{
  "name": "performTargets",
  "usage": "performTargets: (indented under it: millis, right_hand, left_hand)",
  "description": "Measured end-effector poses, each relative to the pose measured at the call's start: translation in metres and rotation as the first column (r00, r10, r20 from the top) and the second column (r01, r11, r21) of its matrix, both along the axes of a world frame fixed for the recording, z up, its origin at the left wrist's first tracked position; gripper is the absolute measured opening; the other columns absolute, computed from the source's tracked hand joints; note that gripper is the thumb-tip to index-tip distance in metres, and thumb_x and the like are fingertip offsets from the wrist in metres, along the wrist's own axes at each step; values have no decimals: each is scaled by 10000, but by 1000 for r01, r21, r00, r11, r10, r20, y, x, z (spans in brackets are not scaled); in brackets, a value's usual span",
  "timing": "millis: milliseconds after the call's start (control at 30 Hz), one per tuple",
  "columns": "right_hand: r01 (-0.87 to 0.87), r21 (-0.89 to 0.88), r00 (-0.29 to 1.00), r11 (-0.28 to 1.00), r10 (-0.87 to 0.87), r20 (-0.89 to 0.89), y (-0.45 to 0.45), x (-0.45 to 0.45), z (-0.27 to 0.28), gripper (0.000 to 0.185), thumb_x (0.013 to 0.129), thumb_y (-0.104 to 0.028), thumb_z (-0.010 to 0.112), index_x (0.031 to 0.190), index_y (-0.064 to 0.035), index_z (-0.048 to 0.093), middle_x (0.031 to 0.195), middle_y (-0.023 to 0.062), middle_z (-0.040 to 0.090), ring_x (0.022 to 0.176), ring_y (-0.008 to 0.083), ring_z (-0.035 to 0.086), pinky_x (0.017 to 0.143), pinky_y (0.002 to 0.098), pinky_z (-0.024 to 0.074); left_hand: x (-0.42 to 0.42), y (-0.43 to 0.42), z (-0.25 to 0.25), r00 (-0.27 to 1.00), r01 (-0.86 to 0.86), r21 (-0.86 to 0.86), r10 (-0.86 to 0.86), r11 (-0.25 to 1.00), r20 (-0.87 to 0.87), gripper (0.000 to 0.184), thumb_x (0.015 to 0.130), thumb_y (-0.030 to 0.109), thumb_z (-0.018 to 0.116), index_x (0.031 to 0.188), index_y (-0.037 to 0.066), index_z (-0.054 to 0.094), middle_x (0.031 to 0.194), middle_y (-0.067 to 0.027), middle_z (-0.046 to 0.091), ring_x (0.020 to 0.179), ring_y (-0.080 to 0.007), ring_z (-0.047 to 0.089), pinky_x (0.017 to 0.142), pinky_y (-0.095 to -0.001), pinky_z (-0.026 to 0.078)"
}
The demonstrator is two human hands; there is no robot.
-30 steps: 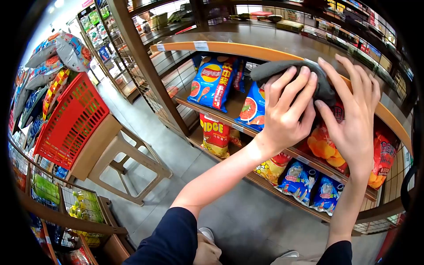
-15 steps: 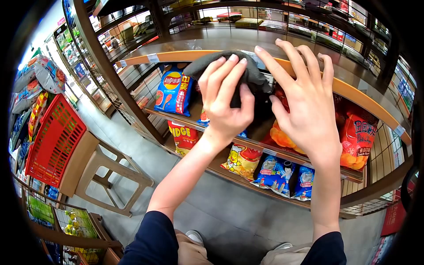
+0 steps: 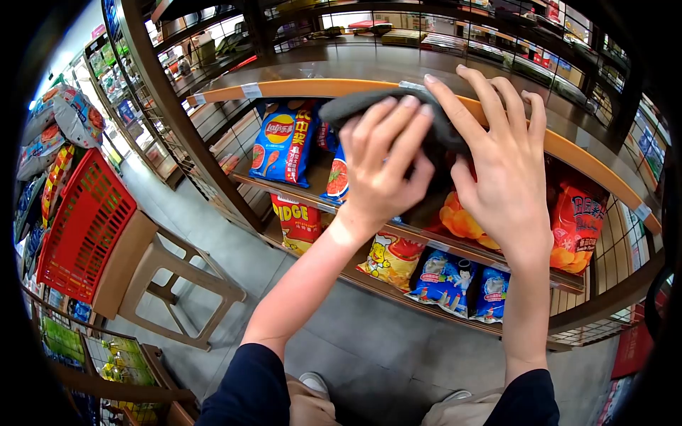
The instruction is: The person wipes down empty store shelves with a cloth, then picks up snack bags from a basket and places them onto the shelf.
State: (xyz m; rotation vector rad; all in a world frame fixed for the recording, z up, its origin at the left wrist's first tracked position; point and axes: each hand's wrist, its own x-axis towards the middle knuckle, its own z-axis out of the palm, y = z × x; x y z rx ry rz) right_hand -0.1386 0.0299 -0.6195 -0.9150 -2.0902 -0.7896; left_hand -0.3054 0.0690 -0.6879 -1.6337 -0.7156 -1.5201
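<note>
My bare left hand (image 3: 383, 167) is clamped on a soft, dark grey cloth (image 3: 354, 104) at the orange front strip (image 3: 305, 87) of a brown shelf (image 3: 355, 65). My bare right hand (image 3: 506, 170), fingers splayed, is beside it; whether it touches, I cannot tell.

Single head-worn view, wide-angle: faces forward and down, shelf (image 3: 298, 87) near, floor (image 3: 398, 334) beneath.

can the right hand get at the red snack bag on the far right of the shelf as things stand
Probably yes: the right hand has its fingers spread and appears to grip nothing, and the red snack bag shows its printed front close by, with nothing visible blocking it.
</note>
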Motion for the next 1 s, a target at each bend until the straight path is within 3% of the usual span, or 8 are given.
performTargets:
  millis: [200, 467, 567, 600, 700, 800, 833, 1000]
  right_hand:
    - [-3, 7, 1000, 1000, 4, -13, 2, 1, -3, 741, 695, -14, 625, 1404, -201, 518, 1384, 102, 473, 1286, 312, 412, 1109, 515, 240]
    - [-35, 10, 999, 999, 35, -34, 5, 6, -3, 764, 702, -40, 634, 1436, -187, 485, 1441, 96, 459, 1321, 302, 399, 1141, 508, 217]
    - [-283, -136, 951, 949, 260, -166, -3, 16, 3, 736, 726, -47, 658, 1436, -88, 467, 1477, 128, 449, 1404, 311, 355, 1201, 487, 155]
    - [-268, -138, 956, 953, 246, -162, -7, 22, 5, 736, 726, -47, 658, 1436, -88, 467, 1477, 128, 449, 1404, 311, 355, 1201, 487, 155]
    - [-265, -147, 953, 953, 236, -193, -21, 35, 9, 599, 783, -68, 681, 1362, -32, 533, 1388, 202, 526, 1368, 353, 420, 1179, 473, 249]
    - [-341, -201, 922, 918, 285, -262, -30, 42, 11, 544, 780, -49, 685, 1310, -7, 572, 1341, 206, 568, 1337, 367, 460, 1150, 453, 315]
    - [-364, -200, 906, 910, 296, -302, -33, 44, 12, 471, 789, -14, 679, 1253, 19, 606, 1286, 204, 610, 1270, 338, 540, 1091, 400, 393]
    - [-476, -268, 807, 838, 296, -511, -44, 67, 24, 263, 873, 30, 637, 1135, 60, 649, 1172, 134, 648, 1069, 170, 620, 949, 282, 471]
  left_hand:
    - [-6, 2, -6, 992, -3, 3, 2, 1000, 123, 528, 684, -31, 612, 1207, 39, 640, 1265, -109, 594, 1186, -318, 526, 986, -422, 398]
    - [22, -14, -6, 994, 68, -141, -78, 988, -71, 535, 684, -6, 651, 1219, 15, 648, 1320, -126, 578, 1228, -349, 501, 1026, -433, 398]
    - [26, -15, -5, 994, 75, -156, -87, 985, -68, 535, 712, 54, 658, 1246, 54, 640, 1349, -97, 560, 1245, -297, 489, 1004, -453, 374]
    - [27, -17, -4, 993, 78, -179, -93, 981, -78, 543, 715, 61, 663, 1258, 55, 633, 1354, -98, 557, 1246, -296, 488, 1004, -453, 374]
    - [36, -22, -2, 987, 73, -218, -101, 973, -122, 539, 735, 99, 663, 1272, 68, 629, 1385, -97, 543, 1271, -274, 480, 1013, -447, 345]
    - [48, -34, 4, 969, 99, -321, -165, 942, -184, 606, 752, 150, 660, 1349, 83, 576, 1449, -100, 488, 1326, -250, 435, 1037, -470, 260]
    - [52, -38, 7, 963, 102, -371, -185, 923, -196, 623, 753, 149, 660, 1363, 80, 559, 1460, -106, 472, 1337, -256, 421, 1039, -474, 261]
    - [59, -51, 24, 949, 98, -467, -223, 879, -221, 680, 768, 141, 657, 1415, 54, 468, 1491, -125, 420, 1362, -280, 381, 1052, -477, 267]
